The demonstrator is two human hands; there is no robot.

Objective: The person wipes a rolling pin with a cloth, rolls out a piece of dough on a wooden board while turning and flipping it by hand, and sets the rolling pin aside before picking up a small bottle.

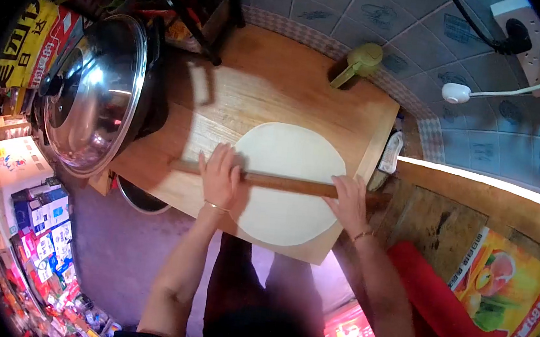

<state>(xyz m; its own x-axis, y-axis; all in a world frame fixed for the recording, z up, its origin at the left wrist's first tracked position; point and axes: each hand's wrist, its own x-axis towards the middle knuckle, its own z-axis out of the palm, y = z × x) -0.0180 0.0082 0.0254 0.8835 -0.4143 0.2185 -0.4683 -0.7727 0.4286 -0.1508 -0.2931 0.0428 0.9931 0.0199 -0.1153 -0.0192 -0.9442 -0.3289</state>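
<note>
A large, round, thin sheet of dough lies on a wooden board. Across its middle runs a long wooden rolling pin, roughly level from left to right. My left hand holds the pin at the dough's left edge, fingers reaching over to the far side. At the right edge of the dough, my right hand has the pin between its thumb and fingers. Both palms face down, and the pin's ends stick out past my hands.
A big pan with a glass lid stands left of the board. A green-yellow handled container is by the tiled wall. A power strip hangs upper right. Red cloth lies lower right; boxes fill the left.
</note>
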